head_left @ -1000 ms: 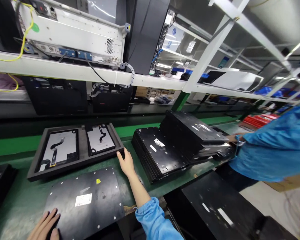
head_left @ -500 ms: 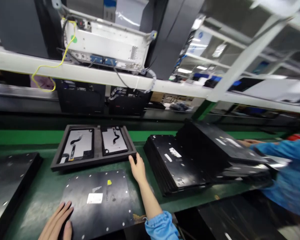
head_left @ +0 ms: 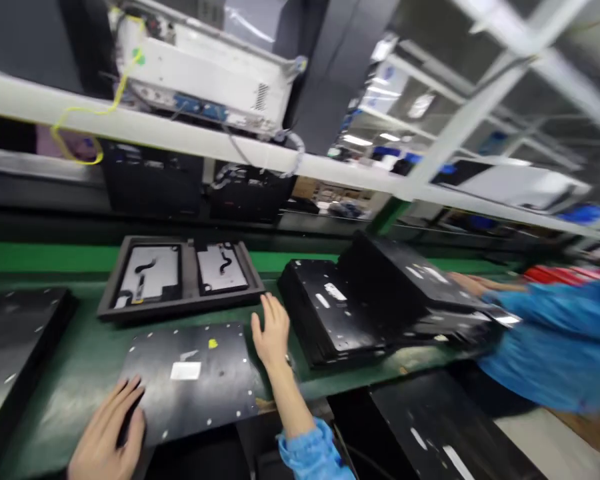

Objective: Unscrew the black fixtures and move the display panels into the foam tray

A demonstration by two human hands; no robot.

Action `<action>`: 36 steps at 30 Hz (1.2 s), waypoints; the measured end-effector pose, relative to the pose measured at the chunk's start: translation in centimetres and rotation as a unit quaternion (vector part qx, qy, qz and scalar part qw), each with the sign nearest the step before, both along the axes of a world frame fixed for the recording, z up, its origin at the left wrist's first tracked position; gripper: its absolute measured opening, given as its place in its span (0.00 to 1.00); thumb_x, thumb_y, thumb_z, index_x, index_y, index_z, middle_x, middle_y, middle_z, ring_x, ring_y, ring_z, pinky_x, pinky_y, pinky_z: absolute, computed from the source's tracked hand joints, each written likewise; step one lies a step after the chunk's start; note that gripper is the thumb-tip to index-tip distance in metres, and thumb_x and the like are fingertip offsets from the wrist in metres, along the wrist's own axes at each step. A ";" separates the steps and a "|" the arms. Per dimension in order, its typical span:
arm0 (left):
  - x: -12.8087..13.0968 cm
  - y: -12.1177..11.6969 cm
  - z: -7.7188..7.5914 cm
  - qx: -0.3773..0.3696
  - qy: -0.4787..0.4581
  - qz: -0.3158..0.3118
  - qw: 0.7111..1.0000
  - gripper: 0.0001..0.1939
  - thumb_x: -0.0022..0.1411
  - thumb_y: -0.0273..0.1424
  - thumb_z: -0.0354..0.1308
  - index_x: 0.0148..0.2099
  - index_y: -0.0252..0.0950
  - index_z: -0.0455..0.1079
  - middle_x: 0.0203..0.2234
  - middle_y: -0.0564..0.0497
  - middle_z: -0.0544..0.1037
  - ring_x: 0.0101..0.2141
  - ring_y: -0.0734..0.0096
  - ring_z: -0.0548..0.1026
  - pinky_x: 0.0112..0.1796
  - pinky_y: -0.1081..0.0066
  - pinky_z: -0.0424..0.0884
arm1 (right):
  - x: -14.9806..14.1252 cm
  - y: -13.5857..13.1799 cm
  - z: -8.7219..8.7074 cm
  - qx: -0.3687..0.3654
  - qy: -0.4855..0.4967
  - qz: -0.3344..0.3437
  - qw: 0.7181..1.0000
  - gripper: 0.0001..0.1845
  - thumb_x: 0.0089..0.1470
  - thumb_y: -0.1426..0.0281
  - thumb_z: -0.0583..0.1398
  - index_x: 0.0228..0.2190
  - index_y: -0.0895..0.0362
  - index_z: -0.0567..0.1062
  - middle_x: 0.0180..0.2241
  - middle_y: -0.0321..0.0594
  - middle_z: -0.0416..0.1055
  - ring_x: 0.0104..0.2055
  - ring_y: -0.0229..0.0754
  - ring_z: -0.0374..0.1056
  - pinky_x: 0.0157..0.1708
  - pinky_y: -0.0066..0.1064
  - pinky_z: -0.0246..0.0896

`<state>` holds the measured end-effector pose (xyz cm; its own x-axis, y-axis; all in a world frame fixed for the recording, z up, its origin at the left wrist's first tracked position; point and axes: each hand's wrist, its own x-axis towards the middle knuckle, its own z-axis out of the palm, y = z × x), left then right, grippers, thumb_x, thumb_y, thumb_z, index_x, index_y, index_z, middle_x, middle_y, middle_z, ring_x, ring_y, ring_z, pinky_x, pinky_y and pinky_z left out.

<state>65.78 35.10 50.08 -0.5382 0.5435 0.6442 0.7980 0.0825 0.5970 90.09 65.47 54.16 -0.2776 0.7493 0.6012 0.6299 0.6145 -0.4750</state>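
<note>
A flat black panel (head_left: 190, 380) with a white label and a small yellow sticker lies on the green belt in front of me. My left hand (head_left: 107, 437) rests on its near left corner, fingers stretched out. My right hand (head_left: 271, 331) hovers open at the panel's far right corner, just off the black tray (head_left: 180, 303) holding two silver plates with black flex cables.
A slanted stack of black panels (head_left: 330, 320) lies to the right, with more piled behind it. A co-worker in a blue sleeve (head_left: 555, 347) reaches onto that pile. Another black panel (head_left: 10, 340) lies at the left. White equipment (head_left: 205, 73) sits on the shelf above.
My right hand has drawn back from the tray's corner toward the flat panel. My left hand has slid further onto the panel. The view has shifted and blurred.
</note>
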 end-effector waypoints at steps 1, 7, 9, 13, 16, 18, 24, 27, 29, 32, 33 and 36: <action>0.6 -0.2 0.5 -0.012 0.006 0.000 1.000 0.23 0.69 0.38 0.60 0.64 0.61 0.76 0.59 0.57 0.82 0.59 0.45 0.81 0.64 0.38 0.76 | 0.8 -0.7 -0.7 -0.018 -0.038 -0.017 0.999 0.34 0.73 0.54 0.53 0.71 0.58 0.70 0.73 0.57 0.63 0.76 0.63 0.56 0.73 0.64 0.50; 1.0 -0.7 1.9 -0.082 0.039 0.004 0.996 0.17 0.74 0.33 0.58 0.61 0.47 0.79 0.60 0.47 0.81 0.64 0.50 0.77 0.62 0.48 0.80 | 4.4 -1.0 -4.8 -0.064 -0.120 -0.021 0.990 0.43 0.71 0.44 0.47 0.65 0.63 0.76 0.72 0.60 0.64 0.75 0.67 0.59 0.74 0.62 0.52; 0.3 -1.1 2.1 -0.113 0.042 -0.015 0.993 0.18 0.75 0.35 0.58 0.63 0.48 0.78 0.62 0.46 0.79 0.65 0.50 0.76 0.62 0.50 0.80 | 4.6 -0.1 -5.2 -0.061 -0.114 -0.014 0.992 0.44 0.70 0.41 0.47 0.65 0.62 0.77 0.72 0.59 0.64 0.74 0.67 0.60 0.74 0.61 0.53; -1.5 -1.5 2.2 -0.145 0.047 -0.015 0.988 0.23 0.75 0.39 0.59 0.69 0.49 0.73 0.69 0.45 0.72 0.67 0.47 0.73 0.64 0.45 0.76 | 4.3 1.7 -4.1 -0.084 -0.110 0.027 0.990 0.47 0.68 0.38 0.48 0.64 0.62 0.78 0.72 0.60 0.64 0.75 0.66 0.59 0.74 0.59 0.54; -2.4 -1.0 2.9 -0.174 0.001 -0.045 0.984 0.25 0.76 0.42 0.58 0.72 0.49 0.69 0.74 0.43 0.65 0.71 0.46 0.67 0.68 0.43 0.71 | 3.8 2.0 -1.8 -0.099 -0.080 0.061 0.990 0.50 0.68 0.37 0.48 0.64 0.65 0.77 0.72 0.64 0.63 0.77 0.67 0.56 0.75 0.61 0.51; -2.9 0.0 3.6 -0.178 -0.049 -0.059 0.981 0.27 0.77 0.45 0.58 0.72 0.46 0.68 0.75 0.41 0.63 0.72 0.45 0.65 0.69 0.43 0.68 | 3.0 1.9 -0.1 -0.113 -0.031 0.086 0.989 0.49 0.67 0.37 0.51 0.68 0.64 0.73 0.73 0.63 0.62 0.77 0.65 0.55 0.75 0.60 0.50; -8.7 7.1 3.6 0.000 -0.251 0.056 0.966 0.38 0.79 0.51 0.54 0.78 0.33 0.54 0.76 0.33 0.58 0.75 0.49 0.60 0.74 0.48 0.57 | -3.1 5.0 2.2 -0.249 0.155 0.053 0.955 0.51 0.68 0.41 0.56 0.77 0.60 0.57 0.75 0.59 0.57 0.76 0.59 0.56 0.75 0.55 0.51; -11.8 10.7 4.4 0.032 -0.274 0.084 0.958 0.29 0.80 0.49 0.50 0.69 0.34 0.67 0.63 0.35 0.76 0.64 0.50 0.75 0.67 0.50 0.68 | -6.0 6.7 2.5 -0.253 0.230 0.006 0.940 0.47 0.65 0.45 0.58 0.72 0.64 0.66 0.69 0.60 0.67 0.71 0.61 0.64 0.72 0.53 0.56; -13.1 12.7 5.2 0.048 -0.260 0.095 0.960 0.24 0.79 0.47 0.52 0.63 0.35 0.73 0.53 0.40 0.83 0.56 0.52 0.80 0.63 0.53 0.73 | -7.2 7.3 2.6 -0.188 0.258 -0.020 0.947 0.40 0.64 0.50 0.59 0.67 0.64 0.74 0.63 0.58 0.75 0.65 0.60 0.71 0.68 0.51 0.62; -14.4 14.8 5.7 0.079 -0.240 0.127 0.959 0.19 0.77 0.41 0.53 0.59 0.36 0.76 0.51 0.43 0.84 0.53 0.54 0.81 0.59 0.57 0.75 | -7.9 7.6 2.2 -0.105 0.262 -0.054 0.958 0.33 0.63 0.55 0.59 0.61 0.61 0.81 0.58 0.55 0.80 0.61 0.59 0.75 0.64 0.47 0.66; -14.8 15.3 5.6 0.085 -0.235 0.139 0.958 0.18 0.77 0.39 0.52 0.58 0.36 0.77 0.51 0.43 0.84 0.53 0.54 0.81 0.59 0.58 0.75 | -8.0 7.7 2.0 -0.105 0.258 -0.067 0.958 0.33 0.62 0.56 0.59 0.61 0.61 0.82 0.57 0.55 0.81 0.61 0.60 0.76 0.63 0.46 0.67; -15.9 16.6 5.1 0.092 -0.225 0.174 0.954 0.19 0.77 0.37 0.50 0.57 0.35 0.78 0.54 0.41 0.83 0.57 0.54 0.80 0.62 0.60 0.73 | -8.2 8.4 1.6 -0.137 0.231 -0.092 0.959 0.34 0.61 0.55 0.59 0.61 0.61 0.82 0.55 0.58 0.82 0.59 0.62 0.78 0.58 0.45 0.70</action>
